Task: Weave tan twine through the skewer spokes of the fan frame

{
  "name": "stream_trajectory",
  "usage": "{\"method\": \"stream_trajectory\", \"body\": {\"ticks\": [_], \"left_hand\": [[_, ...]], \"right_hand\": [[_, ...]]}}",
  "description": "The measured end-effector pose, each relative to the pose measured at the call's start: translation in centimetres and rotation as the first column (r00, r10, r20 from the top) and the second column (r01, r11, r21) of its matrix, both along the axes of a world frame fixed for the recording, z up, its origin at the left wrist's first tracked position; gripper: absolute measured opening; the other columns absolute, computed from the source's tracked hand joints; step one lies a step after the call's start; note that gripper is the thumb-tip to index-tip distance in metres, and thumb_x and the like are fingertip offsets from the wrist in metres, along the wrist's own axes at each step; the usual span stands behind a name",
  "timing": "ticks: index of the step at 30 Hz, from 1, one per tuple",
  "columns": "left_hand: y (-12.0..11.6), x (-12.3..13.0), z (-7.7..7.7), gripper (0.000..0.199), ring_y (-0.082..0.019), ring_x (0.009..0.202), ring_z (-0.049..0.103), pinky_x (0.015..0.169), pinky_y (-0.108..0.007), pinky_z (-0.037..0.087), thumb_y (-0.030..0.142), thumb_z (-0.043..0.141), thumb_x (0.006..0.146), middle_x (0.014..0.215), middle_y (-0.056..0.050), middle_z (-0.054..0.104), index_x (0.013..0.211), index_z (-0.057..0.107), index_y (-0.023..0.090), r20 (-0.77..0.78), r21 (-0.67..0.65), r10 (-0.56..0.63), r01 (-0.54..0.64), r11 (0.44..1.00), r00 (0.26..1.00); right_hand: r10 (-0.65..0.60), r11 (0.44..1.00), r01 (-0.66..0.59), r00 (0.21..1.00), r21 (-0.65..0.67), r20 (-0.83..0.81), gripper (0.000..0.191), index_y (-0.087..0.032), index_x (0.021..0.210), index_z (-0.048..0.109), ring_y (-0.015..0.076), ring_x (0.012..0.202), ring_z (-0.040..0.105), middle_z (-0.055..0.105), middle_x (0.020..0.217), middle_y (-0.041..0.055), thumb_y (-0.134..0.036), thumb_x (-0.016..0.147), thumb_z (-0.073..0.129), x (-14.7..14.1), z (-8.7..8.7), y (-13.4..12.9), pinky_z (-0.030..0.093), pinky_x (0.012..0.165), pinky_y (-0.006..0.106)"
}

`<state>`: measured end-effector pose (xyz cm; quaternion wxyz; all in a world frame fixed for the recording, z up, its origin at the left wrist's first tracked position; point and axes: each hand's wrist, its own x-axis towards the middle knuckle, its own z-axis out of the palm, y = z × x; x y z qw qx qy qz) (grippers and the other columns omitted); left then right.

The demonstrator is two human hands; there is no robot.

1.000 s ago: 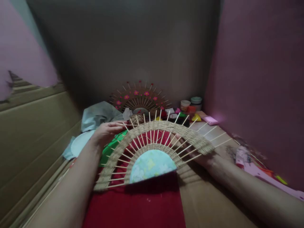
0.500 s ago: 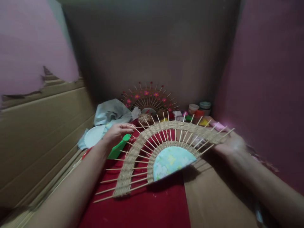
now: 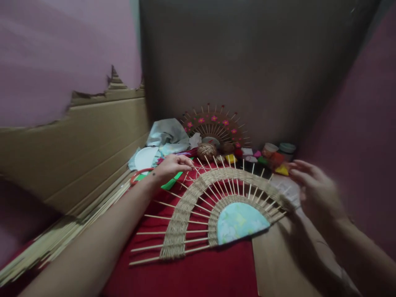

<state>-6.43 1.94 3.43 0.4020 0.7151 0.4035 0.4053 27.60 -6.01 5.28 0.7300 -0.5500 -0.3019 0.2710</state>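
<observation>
A half-round woven fan (image 3: 176, 231) of thin sticks and twine lies tilted in front of me, with a light blue patterned half-disc (image 3: 243, 222) at its centre. At the fan's upper left, my left hand (image 3: 176, 165) is pinched on a thin strand of twine (image 3: 201, 167) that runs to the stick tips. My right hand (image 3: 318, 192) hovers off the fan's right end, its fingers loosely bent and apart, with nothing visible in them. Behind the fan rests a ball of twine (image 3: 206, 152).
A finished-looking fan with pink flowers (image 3: 213, 119) leans on the back wall. Red cloth (image 3: 216, 272) and cardboard (image 3: 284, 264) lie beneath the work. Jars (image 3: 287, 149) stand back right, crumpled cloth (image 3: 168, 136) back left. Long sticks (image 3: 62, 243) lie along the cardboard side wall.
My right hand has let go of the fan's right end and lifted away from it. The fan has settled lower. My left hand keeps its pinch, and the whole view has shifted left.
</observation>
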Motion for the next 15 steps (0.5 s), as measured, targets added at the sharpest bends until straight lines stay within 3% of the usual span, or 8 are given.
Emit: {"method": "stream_trajectory", "body": {"ticks": [1, 3, 5, 9, 11, 15], "left_hand": [[-0.1, 0.0, 0.1, 0.007, -0.019, 0.088, 0.058, 0.084, -0.036, 0.043, 0.02, 0.068, 0.062, 0.085, -0.006, 0.065, 0.068, 0.069, 0.016, -0.028, 0.017, -0.016, 0.017, 1.0, 0.999], [-0.3, -0.1, 0.3, 0.007, -0.019, 0.088, 0.058, 0.085, -0.037, 0.043, 0.021, 0.067, 0.064, 0.086, -0.006, 0.065, 0.068, 0.069, 0.015, -0.089, 0.038, -0.039, 0.042, 0.998, 0.995], [-0.5, -0.2, 0.5, 0.007, -0.018, 0.087, 0.058, 0.085, -0.037, 0.043, 0.021, 0.067, 0.065, 0.086, -0.006, 0.065, 0.068, 0.069, 0.015, -0.133, 0.037, -0.061, 0.066, 0.997, 0.989], [-0.5, -0.5, 0.5, 0.005, -0.017, 0.088, 0.058, 0.086, -0.036, 0.043, 0.019, 0.066, 0.067, 0.086, -0.005, 0.064, 0.069, 0.069, 0.016, -0.167, 0.076, -0.114, 0.129, 0.989, 0.979], [-0.3, -0.7, 0.4, 0.005, -0.017, 0.089, 0.057, 0.087, -0.036, 0.042, 0.019, 0.066, 0.068, 0.086, -0.005, 0.063, 0.071, 0.069, 0.016, -0.177, 0.108, -0.155, 0.175, 0.979, 0.972], [0.0, -1.0, 0.1, 0.004, -0.018, 0.092, 0.056, 0.088, -0.036, 0.041, 0.017, 0.068, 0.067, 0.087, -0.005, 0.061, 0.07, 0.069, 0.016, -0.207, 0.084, -0.203, 0.224, 0.971, 0.957]], "right_hand": [[0.107, 0.994, -0.107, 0.99, -0.01, 0.093, 0.023, -0.021, 0.08, 0.068, 0.0186, 0.095, 0.058, 0.067, 0.094, 0.0049, -0.015, 0.057, 0.068, -1.2, -0.1, 0.1, 0.038, 0.089, 0.033], [0.332, 0.943, -0.314, 0.845, -0.115, 0.419, 0.02, -0.017, 0.081, 0.068, 0.0192, 0.084, 0.059, 0.067, 0.085, 0.0058, -0.024, 0.063, 0.063, -3.8, -0.3, 0.9, 0.041, 0.082, 0.034], [0.461, 0.882, -0.427, 0.688, -0.201, 0.561, 0.021, -0.015, 0.083, 0.068, 0.0179, 0.074, 0.059, 0.066, 0.079, 0.0055, -0.025, 0.067, 0.058, -6.6, -0.4, 2.1, 0.044, 0.072, 0.033], [0.483, 0.819, -0.53, 0.433, -0.219, 0.761, 0.021, -0.016, 0.081, 0.068, 0.0135, 0.064, 0.055, 0.064, 0.072, 0.0028, -0.019, 0.069, 0.052, -11.7, -0.3, 4.4, 0.043, 0.063, 0.027], [0.52, 0.791, -0.545, 0.357, -0.279, 0.776, 0.021, -0.016, 0.082, 0.068, 0.0124, 0.06, 0.055, 0.064, 0.069, 0.0021, -0.018, 0.07, 0.052, -13.5, -0.5, 5.5, 0.042, 0.059, 0.025], [0.527, 0.785, -0.512, 0.255, -0.349, 0.811, 0.021, -0.017, 0.086, 0.067, 0.0121, 0.058, 0.055, 0.065, 0.069, 0.0023, -0.017, 0.071, 0.052, -15.1, -1.3, 7.5, 0.04, 0.055, 0.023]]}}
